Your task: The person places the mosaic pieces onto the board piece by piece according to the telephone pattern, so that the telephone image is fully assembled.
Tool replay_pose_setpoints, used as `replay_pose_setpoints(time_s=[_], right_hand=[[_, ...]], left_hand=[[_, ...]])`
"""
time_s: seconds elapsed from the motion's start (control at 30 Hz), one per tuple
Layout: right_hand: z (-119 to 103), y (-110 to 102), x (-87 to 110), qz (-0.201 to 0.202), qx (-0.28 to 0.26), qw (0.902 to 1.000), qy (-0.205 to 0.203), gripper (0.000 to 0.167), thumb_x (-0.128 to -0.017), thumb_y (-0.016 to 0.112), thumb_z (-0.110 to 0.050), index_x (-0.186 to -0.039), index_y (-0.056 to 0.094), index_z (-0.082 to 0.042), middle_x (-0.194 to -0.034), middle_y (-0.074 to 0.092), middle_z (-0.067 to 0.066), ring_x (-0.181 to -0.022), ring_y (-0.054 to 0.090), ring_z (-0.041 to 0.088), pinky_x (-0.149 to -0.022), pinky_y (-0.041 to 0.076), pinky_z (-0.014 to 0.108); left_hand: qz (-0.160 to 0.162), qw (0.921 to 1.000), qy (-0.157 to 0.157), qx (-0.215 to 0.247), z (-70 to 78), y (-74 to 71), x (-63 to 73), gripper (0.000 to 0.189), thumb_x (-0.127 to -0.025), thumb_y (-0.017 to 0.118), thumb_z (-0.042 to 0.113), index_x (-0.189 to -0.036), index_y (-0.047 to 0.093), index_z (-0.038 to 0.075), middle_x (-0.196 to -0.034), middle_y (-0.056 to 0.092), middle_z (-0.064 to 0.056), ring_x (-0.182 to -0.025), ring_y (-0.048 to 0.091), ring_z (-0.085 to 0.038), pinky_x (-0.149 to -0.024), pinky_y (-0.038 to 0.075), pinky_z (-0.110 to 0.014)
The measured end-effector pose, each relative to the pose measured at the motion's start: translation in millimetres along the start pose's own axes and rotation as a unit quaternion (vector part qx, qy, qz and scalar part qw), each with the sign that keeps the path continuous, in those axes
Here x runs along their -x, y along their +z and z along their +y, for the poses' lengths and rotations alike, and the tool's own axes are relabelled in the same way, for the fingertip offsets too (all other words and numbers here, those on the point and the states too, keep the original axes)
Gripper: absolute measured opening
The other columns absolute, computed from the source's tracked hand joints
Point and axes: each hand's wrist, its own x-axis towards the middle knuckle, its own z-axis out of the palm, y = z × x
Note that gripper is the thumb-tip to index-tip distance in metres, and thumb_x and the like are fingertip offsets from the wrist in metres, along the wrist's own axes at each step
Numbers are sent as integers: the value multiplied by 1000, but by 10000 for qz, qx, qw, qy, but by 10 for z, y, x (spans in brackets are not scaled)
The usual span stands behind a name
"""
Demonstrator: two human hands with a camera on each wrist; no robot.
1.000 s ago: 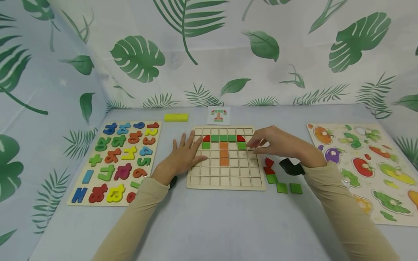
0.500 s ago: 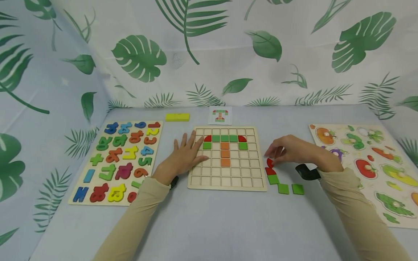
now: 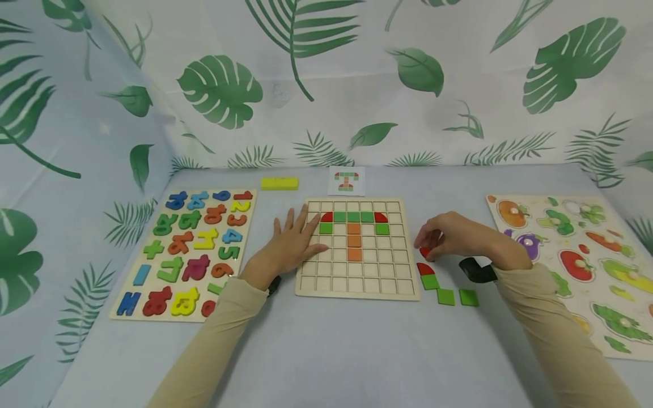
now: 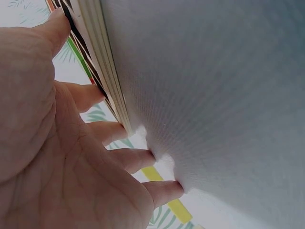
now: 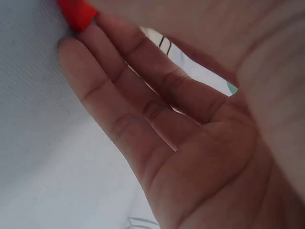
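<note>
My left hand [image 3: 288,249] rests with spread fingers on the left edge of a wooden grid board [image 3: 331,286]. In the left wrist view, its thumb and index finger touch the board's side, and the outer fingertips reach the cloth. On the grid, red, green and orange tiles [image 3: 353,241] form a T-like figure. Right of the board, my right hand [image 3: 451,235] pinches a red quarter-round tile [image 3: 425,252] between thumb and fingers, low over the table. The right wrist view shows that red tile [image 5: 77,14] at the fingertips, its rest hidden.
A second red quarter-round tile [image 3: 425,269] and several green square tiles [image 3: 446,297] lie near the board's right edge. A pattern card [image 3: 347,181] and a yellow block [image 3: 279,183] are behind. Number puzzle [image 3: 138,283] left, vegetable puzzle [image 3: 553,235] right.
My right hand has moved from the board's right edge out to the loose tiles and taken hold of the farther red one. My left hand has stayed put.
</note>
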Motion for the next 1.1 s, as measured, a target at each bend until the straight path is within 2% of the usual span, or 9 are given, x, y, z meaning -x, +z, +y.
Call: replay_pose_setpoints(time_s=[0.23,0.5,0.8,1.1], right_hand=[[1,-23,14,-47,2,9999,97,20,-84,86,2,-101,76,0,-91,71,-1,-85,66,16,-81,60,36],[48,-41,48,-2,-40,10000,-52,19,-83,87,1,-98,76,-4,-89,69,-3,-83,62,15,-77,57,30],[65,-52,78,24,-26,10000,-21,17,-86,84,-1,-91,69,-9,-86,66,-5,-84,60,14,-79,57,33],[-6,-39,53,641,10,9972,-386,20,-87,84,-1,-86,68,-13,-85,66,-5,-80,61,13,-70,55,27]], left_hand=[[61,10000,-38,47,10,9,12,80,-110,47,50,-169,13,8,-173,-8,-23,-157,-8,-51,-119,0,-73],[96,9999,-25,43,9,17,-2,80,-110,48,50,-169,14,8,-173,-5,-24,-157,-7,-52,-119,0,-74],[32,10000,-50,18,28,10,0,80,-110,47,51,-169,13,8,-173,-6,-24,-157,-8,-51,-119,0,-73],[50,10000,-47,-10,36,3,13,80,-110,47,50,-169,13,8,-173,-6,-24,-156,-7,-51,-119,0,-74]])
